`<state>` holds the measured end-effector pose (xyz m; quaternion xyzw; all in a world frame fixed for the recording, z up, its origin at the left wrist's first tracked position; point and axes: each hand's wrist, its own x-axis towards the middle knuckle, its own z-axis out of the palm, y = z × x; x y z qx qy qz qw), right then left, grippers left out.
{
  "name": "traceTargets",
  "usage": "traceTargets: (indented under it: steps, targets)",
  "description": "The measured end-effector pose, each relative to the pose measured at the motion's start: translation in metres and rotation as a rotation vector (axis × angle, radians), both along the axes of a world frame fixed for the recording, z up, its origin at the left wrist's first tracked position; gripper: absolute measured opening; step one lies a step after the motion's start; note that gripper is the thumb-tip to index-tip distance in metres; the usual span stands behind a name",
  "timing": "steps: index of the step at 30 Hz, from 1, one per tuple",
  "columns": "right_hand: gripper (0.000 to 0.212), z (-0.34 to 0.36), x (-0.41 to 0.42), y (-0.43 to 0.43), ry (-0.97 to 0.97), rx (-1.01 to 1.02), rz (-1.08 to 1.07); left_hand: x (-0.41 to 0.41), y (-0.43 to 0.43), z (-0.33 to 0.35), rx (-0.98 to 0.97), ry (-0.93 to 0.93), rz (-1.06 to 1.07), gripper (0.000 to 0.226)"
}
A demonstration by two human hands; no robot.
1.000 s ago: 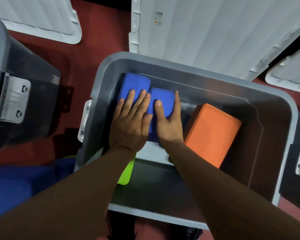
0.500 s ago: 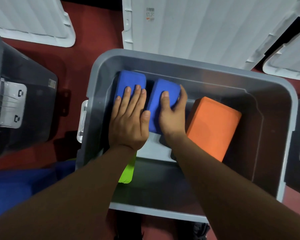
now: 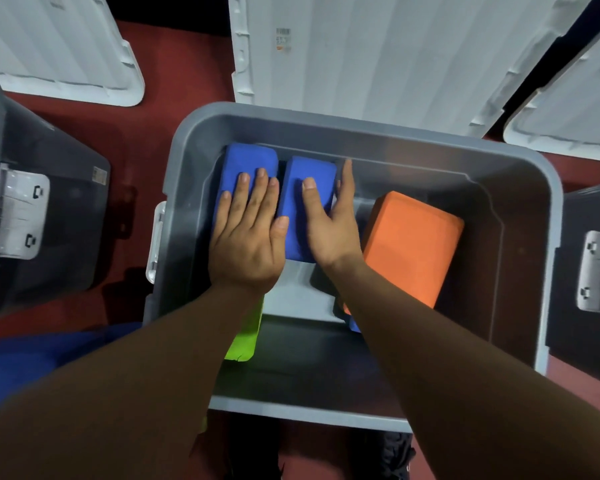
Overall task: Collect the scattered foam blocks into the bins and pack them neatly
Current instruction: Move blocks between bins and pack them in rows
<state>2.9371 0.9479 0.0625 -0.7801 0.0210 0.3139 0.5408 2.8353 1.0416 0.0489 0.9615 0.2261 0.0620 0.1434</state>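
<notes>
1. Grey bin point(image 3: 326, 116), seen from above on a red floor point(image 3: 187, 81); the foam blocks in view all lie inside it.
2. Left blue block point(image 3: 246, 161), in the far-left corner of the bin. The left hand point(image 3: 248, 237) lies flat on its top face, fingers straight and spread, pressing down and grasping nothing.
3. Right blue block point(image 3: 312, 169), just beside the first. The right hand point(image 3: 329, 223) has its thumb on the top face and its straight fingers along the block's right side, bracing rather than wrapping it.
4. Change over the last second: the two blue blocks met at their adjoining corners with the right one askew. They now run parallel, with a narrow dark gap between them.
5. Meaning for the task: the first row looks squared and almost closed up. A small push leftward would probably seat the pair together.
6. Orange block point(image 3: 413, 247), tilted in the right half of the bin, apart from the blue pair and not yet packed.
7. Green block point(image 3: 245, 341), by the near-left wall, partly hidden under the left forearm.
8. White lids point(image 3: 378, 57) lie beyond the bin.
</notes>
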Motion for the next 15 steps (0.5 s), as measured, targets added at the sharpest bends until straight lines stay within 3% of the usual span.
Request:
traceTargets:
  steps: [5,9,12,15]
  targets:
    - [0.07,0.014,-0.001,-0.062,-0.098,-0.069,-0.129,0.009,-0.005,0.018,-0.008,0.049,0.055,0.067]
    - [0.072,0.012,0.003,-0.121,-0.095,-0.241,-0.176,0.028,-0.042,0.04,0.002,-0.056,0.01,0.056]
    - [0.083,0.007,0.0,-0.156,-0.041,-0.341,-0.209,0.04,-0.086,0.046,-0.129,-0.13,-0.177,0.052]
    - [0.071,-0.002,-0.007,-0.184,0.041,-0.444,-0.168,0.042,-0.127,0.038,-0.28,-0.062,-0.173,0.056]
